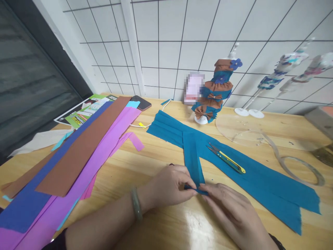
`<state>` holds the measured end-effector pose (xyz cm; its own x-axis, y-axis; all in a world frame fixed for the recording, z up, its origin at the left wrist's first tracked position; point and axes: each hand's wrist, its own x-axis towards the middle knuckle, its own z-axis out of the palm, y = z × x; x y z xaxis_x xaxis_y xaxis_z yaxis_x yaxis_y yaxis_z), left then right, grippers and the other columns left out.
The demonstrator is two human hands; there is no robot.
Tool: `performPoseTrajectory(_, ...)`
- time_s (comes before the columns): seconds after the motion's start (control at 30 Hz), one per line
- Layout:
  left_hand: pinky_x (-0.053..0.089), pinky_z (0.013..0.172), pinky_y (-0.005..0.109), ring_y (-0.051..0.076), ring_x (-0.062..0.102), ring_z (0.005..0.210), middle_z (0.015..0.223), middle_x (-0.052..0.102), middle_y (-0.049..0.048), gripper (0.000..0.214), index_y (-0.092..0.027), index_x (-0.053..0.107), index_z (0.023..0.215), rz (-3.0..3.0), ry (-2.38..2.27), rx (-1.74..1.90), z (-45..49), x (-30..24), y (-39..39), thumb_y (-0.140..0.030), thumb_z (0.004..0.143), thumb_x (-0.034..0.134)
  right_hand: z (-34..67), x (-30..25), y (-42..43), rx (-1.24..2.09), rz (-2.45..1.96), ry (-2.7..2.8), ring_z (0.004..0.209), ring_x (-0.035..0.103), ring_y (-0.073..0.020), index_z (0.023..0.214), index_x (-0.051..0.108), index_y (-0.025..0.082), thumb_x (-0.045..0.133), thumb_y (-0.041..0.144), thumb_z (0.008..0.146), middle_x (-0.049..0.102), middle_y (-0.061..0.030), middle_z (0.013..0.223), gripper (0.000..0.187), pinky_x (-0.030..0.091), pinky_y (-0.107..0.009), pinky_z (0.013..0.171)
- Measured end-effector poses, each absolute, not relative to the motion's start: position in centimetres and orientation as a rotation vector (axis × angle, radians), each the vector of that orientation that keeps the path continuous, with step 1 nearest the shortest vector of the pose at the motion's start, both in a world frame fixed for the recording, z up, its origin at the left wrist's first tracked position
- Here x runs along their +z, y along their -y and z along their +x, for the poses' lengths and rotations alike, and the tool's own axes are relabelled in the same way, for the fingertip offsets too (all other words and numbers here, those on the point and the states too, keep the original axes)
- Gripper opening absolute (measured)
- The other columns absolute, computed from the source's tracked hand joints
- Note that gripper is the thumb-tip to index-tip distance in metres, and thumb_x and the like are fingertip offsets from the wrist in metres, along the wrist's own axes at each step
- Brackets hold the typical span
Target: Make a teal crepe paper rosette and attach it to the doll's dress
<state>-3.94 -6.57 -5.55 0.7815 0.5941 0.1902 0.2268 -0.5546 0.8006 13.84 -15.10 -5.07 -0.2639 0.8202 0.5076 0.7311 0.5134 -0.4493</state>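
Observation:
A narrow teal crepe paper strip (pixel 193 159) runs toward me over the table, its far end lying on a larger teal sheet. My left hand (pixel 171 185) pinches the strip's near end, which looks folded or gathered there. Close beside it, my right hand (pixel 231 211) grips the same end between thumb and fingers. The large teal crepe sheet (pixel 249 170) stretches diagonally behind my hands. On that sheet lie thread snips (pixel 227 159) with yellow and green handles. A pale bangle (pixel 136 204) circles my left wrist.
Brown (pixel 85 149), blue and purple crepe sheets are piled at left, near a dark phone (pixel 141 102). A doll-like stand (pixel 214 92) in teal and brown ruffles stands behind. Clear tape (pixel 301 170) and a transparent disc (pixel 235 129) lie right.

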Motion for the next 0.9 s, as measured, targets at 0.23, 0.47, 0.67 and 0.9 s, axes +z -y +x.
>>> performPoseTrajectory(0.23, 0.043, 0.07, 0.023, 0.013, 0.059, 0.075, 0.08, 0.064, 0.0049, 0.014, -0.016, 0.068, 0.081, 2.227, -0.585, 0.582, -4.0, -5.5, 6.7, -0.022, 0.075, 0.057, 13.7, -4.9, 15.0, 0.197, -1.27, 1.984, 0.076, 0.068, -0.0181, 0.102, 0.061, 0.022, 0.056, 0.016, 0.08, 0.072, -0.0057, 0.086, 0.024, 0.055, -0.026, 0.064)
performPoseTrajectory(0.47, 0.042, 0.071, 0.025, 0.014, 0.059, 0.074, 0.078, 0.065, 0.0046, 0.014, -0.016, 0.067, 0.079, 2.268, -0.577, 0.631, -4.0, -5.4, 6.5, -0.017, 0.073, 0.055, 13.7, -4.7, 15.0, 0.201, -1.29, 1.959, 0.074, 0.068, -0.0179, 0.099, 0.062, 0.023, 0.056, 0.014, 0.079, 0.072, -0.005, 0.084, 0.022, 0.055, -0.025, 0.063)
performPoseTrajectory(0.67, 0.042, 0.071, 0.024, 0.013, 0.059, 0.074, 0.078, 0.066, 0.0051, 0.013, -0.015, 0.068, 0.076, 2.261, -0.578, 0.643, -3.9, -5.4, 6.6, -0.017, 0.073, 0.055, 13.8, -5.2, 15.1, 0.261, -1.309, 1.961, 0.078, 0.066, -0.0173, 0.101, 0.059, 0.022, 0.058, 0.014, 0.079, 0.07, -0.0057, 0.088, 0.024, 0.054, -0.025, 0.068)
performPoseTrajectory(0.9, 0.043, 0.07, 0.024, 0.013, 0.058, 0.069, 0.071, 0.066, 0.0035, 0.017, -0.016, 0.069, 0.081, 2.146, -0.612, 0.56, -3.9, -5.5, 6.5, -0.018, 0.076, 0.053, 14.0, -5.7, 15.3, 0.449, -1.376, 1.838, 0.08, 0.065, -0.0172, 0.095, 0.061, 0.021, 0.056, 0.016, 0.08, 0.068, -0.0055, 0.088, 0.017, 0.053, -0.023, 0.068)
